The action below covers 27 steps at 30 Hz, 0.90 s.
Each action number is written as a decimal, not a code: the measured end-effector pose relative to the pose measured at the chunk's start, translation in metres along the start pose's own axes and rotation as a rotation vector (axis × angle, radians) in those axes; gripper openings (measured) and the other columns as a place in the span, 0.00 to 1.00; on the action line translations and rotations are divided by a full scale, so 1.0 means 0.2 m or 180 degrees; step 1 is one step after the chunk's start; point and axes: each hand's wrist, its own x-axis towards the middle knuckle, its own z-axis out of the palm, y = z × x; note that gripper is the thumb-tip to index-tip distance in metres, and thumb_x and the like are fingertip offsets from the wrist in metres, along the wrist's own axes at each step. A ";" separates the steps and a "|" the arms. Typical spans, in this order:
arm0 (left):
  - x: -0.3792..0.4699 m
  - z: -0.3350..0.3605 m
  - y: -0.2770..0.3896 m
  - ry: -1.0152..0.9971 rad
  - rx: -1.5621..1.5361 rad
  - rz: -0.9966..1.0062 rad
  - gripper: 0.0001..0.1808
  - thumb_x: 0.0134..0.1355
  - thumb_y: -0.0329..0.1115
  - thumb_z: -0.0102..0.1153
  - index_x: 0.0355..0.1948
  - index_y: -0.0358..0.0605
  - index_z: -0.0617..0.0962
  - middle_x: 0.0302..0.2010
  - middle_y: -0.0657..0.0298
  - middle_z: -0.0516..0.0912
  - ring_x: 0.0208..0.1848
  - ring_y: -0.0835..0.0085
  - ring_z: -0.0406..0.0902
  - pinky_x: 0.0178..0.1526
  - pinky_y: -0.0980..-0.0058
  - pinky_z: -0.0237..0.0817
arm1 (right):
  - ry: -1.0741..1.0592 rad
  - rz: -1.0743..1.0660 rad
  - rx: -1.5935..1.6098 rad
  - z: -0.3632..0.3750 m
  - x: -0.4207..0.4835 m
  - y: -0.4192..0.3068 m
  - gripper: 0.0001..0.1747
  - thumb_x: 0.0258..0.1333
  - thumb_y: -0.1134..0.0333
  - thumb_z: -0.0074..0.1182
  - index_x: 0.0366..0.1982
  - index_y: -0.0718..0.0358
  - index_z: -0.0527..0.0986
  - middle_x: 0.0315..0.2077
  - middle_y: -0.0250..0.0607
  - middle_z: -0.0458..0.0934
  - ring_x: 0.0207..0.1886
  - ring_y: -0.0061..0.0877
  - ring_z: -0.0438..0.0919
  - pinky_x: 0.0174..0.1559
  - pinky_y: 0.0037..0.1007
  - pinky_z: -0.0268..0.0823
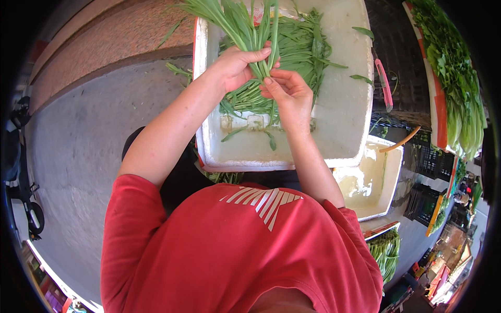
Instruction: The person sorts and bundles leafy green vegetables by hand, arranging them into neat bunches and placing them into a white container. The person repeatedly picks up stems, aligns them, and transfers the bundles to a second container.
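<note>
A bunch of long-leaved green vegetable stalks (250, 35) is gripped in my left hand (238, 67), its leaves fanning out toward the top of the view. My right hand (289, 90) pinches the lower stem ends of the same bunch between thumb and fingers. Both hands are above a white foam box (340, 117). Inside it lies a pile of similar greens (301, 58), partly hidden by my hands and the bunch. A few loose leaves (271, 140) lie on the box's floor near me.
A pink utility knife (383, 84) lies right of the box on a dark crate. Farther right, another foam box holds leafy greens (462, 86). A smaller foam box (385, 184) contains water, with an orange hose-like piece (401, 140) over its rim. A stone step (129, 39) runs along the left.
</note>
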 end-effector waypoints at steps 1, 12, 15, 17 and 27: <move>0.01 0.00 0.00 -0.0026 0.0012 0.0034 0.17 0.59 0.33 0.58 0.47 0.39 0.73 0.40 0.58 0.78 0.44 0.66 0.77 0.48 0.68 0.70 | -0.0133 -0.0050 0.0153 -0.01 0.01 0.00 0.07 0.53 0.77 0.55 0.34 0.70 0.72 0.32 0.43 0.78 0.30 0.25 0.79 0.35 0.24 0.74; 0.00 0.06 -0.09 -0.0149 -0.0036 -0.0828 0.24 0.57 0.39 0.60 0.51 0.39 0.71 0.48 0.57 0.76 0.50 0.64 0.74 0.53 0.64 0.66 | -0.0338 0.0758 0.1867 -0.14 0.04 0.13 0.06 0.52 0.78 0.54 0.32 0.62 0.71 0.30 0.35 0.76 0.31 0.24 0.78 0.35 0.25 0.72; -0.01 0.08 -0.12 0.0126 0.0089 -0.0735 0.16 0.59 0.38 0.57 0.43 0.38 0.74 0.40 0.57 0.79 0.47 0.63 0.76 0.52 0.62 0.67 | -0.0552 0.0802 0.1411 -0.17 0.01 0.16 0.04 0.54 0.77 0.54 0.32 0.62 0.71 0.33 0.35 0.75 0.32 0.22 0.77 0.35 0.23 0.72; -0.02 0.08 -0.10 0.0353 0.0124 -0.0622 0.13 0.60 0.37 0.56 0.40 0.39 0.74 0.36 0.58 0.79 0.45 0.62 0.78 0.52 0.61 0.68 | -0.0971 0.0324 0.0420 -0.19 -0.02 0.18 0.17 0.51 0.68 0.58 0.42 0.63 0.68 0.37 0.40 0.74 0.36 0.24 0.77 0.38 0.26 0.71; 0.01 0.02 0.40 0.0456 0.0572 0.0897 0.10 0.61 0.33 0.53 0.39 0.37 0.74 0.23 0.64 0.75 0.24 0.76 0.71 0.42 0.67 0.70 | -0.4372 -0.0604 -0.2971 -0.13 -0.26 0.24 0.54 0.34 0.60 0.68 0.62 0.66 0.53 0.49 0.52 0.69 0.54 0.43 0.68 0.57 0.37 0.58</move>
